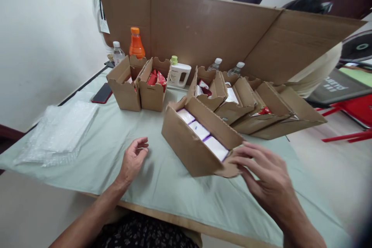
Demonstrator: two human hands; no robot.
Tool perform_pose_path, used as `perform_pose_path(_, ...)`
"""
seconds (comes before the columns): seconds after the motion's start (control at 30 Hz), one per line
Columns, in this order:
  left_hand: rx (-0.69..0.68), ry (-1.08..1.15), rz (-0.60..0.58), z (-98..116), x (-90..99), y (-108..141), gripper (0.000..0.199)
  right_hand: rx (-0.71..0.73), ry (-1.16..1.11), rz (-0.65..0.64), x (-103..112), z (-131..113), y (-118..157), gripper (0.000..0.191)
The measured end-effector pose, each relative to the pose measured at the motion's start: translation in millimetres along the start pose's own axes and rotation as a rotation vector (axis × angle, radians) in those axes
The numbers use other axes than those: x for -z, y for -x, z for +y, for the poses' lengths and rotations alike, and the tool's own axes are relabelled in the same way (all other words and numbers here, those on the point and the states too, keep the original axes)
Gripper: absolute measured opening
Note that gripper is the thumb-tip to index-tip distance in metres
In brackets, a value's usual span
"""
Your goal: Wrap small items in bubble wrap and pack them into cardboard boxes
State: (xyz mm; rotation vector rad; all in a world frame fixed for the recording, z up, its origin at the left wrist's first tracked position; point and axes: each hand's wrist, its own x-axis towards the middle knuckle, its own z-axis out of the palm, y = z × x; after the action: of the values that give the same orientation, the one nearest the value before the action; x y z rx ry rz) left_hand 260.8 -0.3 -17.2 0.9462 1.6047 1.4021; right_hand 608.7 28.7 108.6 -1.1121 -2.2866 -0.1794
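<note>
A narrow open-topped cardboard box (186, 145) stands at an angle in the middle of the table. Inside it, 3 white packs (215, 147) with purple edges lie in a row. At the box's near right end, my right hand (267, 172) grips the low cardboard edge between fingers and thumb. My left hand (133, 159) hovers over the cloth to the left of the box, fingers loosely curled and apart, holding nothing.
Behind stand several similar boxes, including a left box (124, 93) and one with red packets (152, 95). Bubble wrap (61, 131) and a phone (101, 93) lie left. A white jug (178, 73), an orange bottle (136, 44) and a tall cardboard screen (203, 27) are farther back. People are partly visible beyond.
</note>
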Motion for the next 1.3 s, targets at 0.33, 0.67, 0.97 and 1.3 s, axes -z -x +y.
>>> perform_pose_path(0.33,-0.054,0.011,-0.319,4.5,-59.1,3.3,0.08,-0.743,-0.355,-0.156,-42.6,-10.2,122.3,0.055)
perform_pose_path(0.67,-0.114,0.062,-0.201,4.9,-67.1,1.2,0.071,-0.802,-0.542,-0.143,-103.7,11.5,43.7,0.038)
perform_pose_path(0.97,-0.158,0.062,-0.117,10.0,-70.1,-69.5,0.078,-0.793,-0.591,-0.098,-152.8,32.2,-26.4,0.046)
perform_pose_path(1.3,-0.152,-0.174,-0.193,-11.3,-33.8,-51.8,0.059,-0.909,-0.383,-0.118,-184.2,41.3,-6.9,0.047)
